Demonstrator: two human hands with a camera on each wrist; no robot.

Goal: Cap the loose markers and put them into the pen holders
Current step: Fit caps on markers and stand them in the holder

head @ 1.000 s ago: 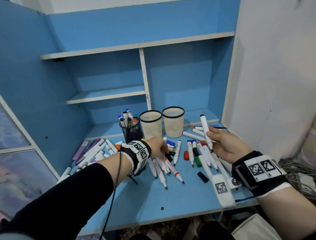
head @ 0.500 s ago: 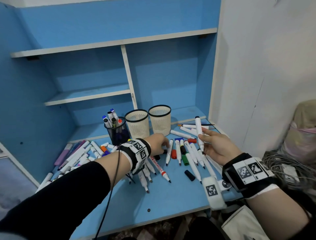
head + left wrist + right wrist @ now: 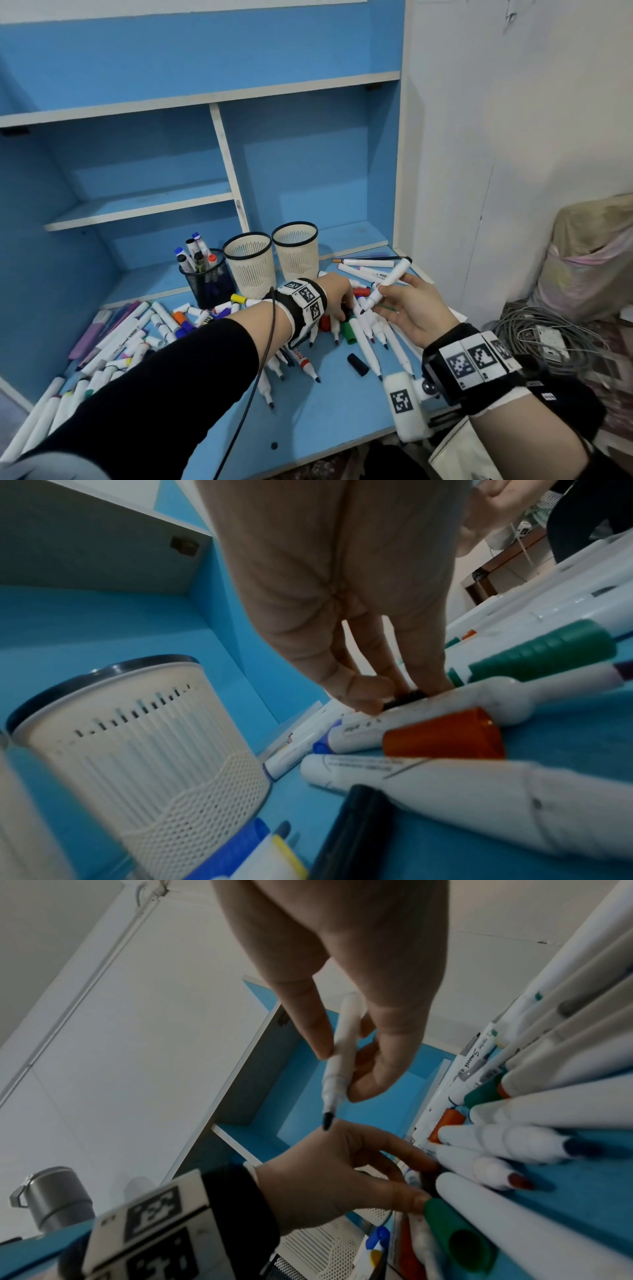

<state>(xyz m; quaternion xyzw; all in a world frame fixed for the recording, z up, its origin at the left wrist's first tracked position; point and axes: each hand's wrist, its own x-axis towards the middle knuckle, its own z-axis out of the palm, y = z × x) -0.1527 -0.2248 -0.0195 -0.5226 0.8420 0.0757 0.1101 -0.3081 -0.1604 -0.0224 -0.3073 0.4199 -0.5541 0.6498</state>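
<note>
My right hand [image 3: 385,294] pinches an uncapped white marker [image 3: 390,282] above the desk, black tip [image 3: 328,1121] pointing down and left. My left hand [image 3: 343,310] reaches into the pile of loose markers [image 3: 366,334]. Its thumb and fingers [image 3: 363,693] pinch a black cap [image 3: 407,698] lying on the desk. Two beige pen holders [image 3: 251,265] [image 3: 296,253] stand behind the left wrist. Left of them is a black mesh holder [image 3: 210,282] with several capped markers in it.
More markers lie in a heap at the left [image 3: 120,339] of the blue desk [image 3: 329,414]. A loose black cap [image 3: 358,364], a green cap [image 3: 348,331] and an orange cap [image 3: 445,737] lie among the markers. A white wall [image 3: 513,137] rises on the right.
My right hand has tilted the marker from upright until its tip points down toward the left hand. My left hand has moved right into the pile and taken hold of the black cap.
</note>
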